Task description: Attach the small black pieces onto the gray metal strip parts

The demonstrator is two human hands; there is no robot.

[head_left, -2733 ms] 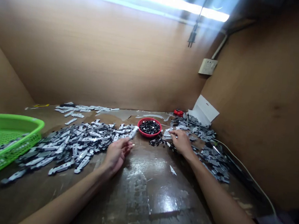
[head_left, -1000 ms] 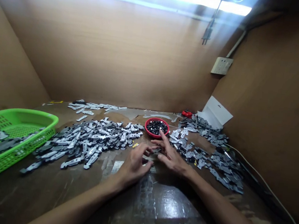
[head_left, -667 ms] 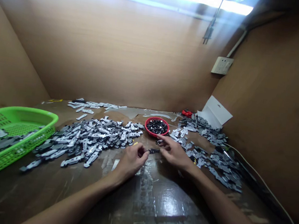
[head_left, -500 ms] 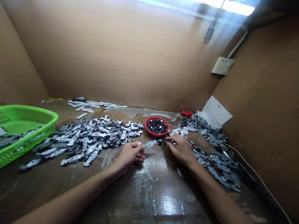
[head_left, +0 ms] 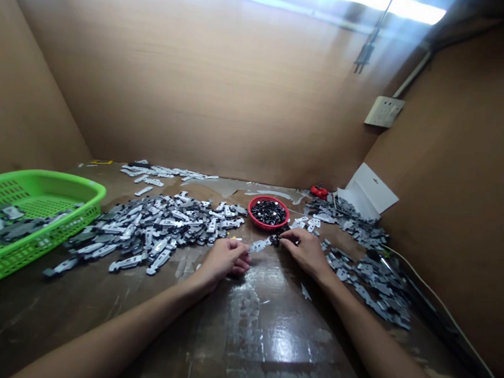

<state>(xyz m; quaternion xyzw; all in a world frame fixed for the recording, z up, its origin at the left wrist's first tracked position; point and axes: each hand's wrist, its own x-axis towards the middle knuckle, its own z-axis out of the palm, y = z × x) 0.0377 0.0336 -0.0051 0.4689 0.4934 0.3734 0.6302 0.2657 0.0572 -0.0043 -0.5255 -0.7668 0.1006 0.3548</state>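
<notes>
My left hand (head_left: 226, 257) rests on the worn table (head_left: 258, 335), fingers curled round a thin grey metal strip (head_left: 258, 245) that sticks out to the right. My right hand (head_left: 305, 251) is just right of it, fingertips pinched at a small dark part (head_left: 275, 239) by the strip's far end. A red bowl (head_left: 269, 213) of small black parts stands right behind both hands. A large heap of grey strips (head_left: 156, 230) spreads to the left of my left hand.
A green plastic basket (head_left: 52, 181) holding a few grey pieces stands at the far left. More grey pieces (head_left: 361, 268) lie along the right wall, with a white card (head_left: 370, 190), a small red object (head_left: 319, 191) and a cable (head_left: 445, 329). Brown boards enclose the table.
Both hands met over the table in front of the bowl, then my left hand drew back with a strip and my right hand moved up toward the bowl's front. The view shifted slightly.
</notes>
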